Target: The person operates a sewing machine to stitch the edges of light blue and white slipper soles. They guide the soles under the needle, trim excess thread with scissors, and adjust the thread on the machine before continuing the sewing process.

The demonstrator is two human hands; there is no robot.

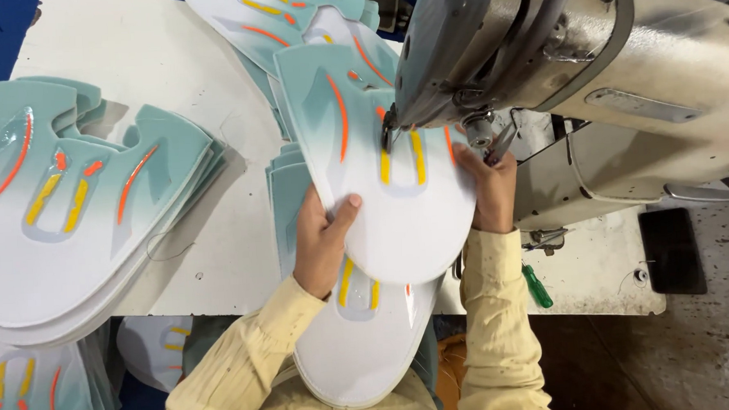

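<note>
The shoe upper panel (379,171) you hold looks like smooth synthetic sheet, matt white fading to mint, with glossy raised orange and yellow stripes. The stack of panels (69,201) at the table's left edge has the same slick finish. The sewing machine (588,64) is painted metal, dull cream and scuffed, with a darker glossy head. The table (218,236) is matt white board, scratched. Your sleeves (241,374) are soft yellow woven cloth

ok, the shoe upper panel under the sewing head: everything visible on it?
The shoe upper panel is flat and white, fading to teal at the far end, with orange stripes and two yellow bars. It looks synthetic. It lies under the sewing machine head, left hand gripping its near-left edge, right hand at its right edge.
</note>
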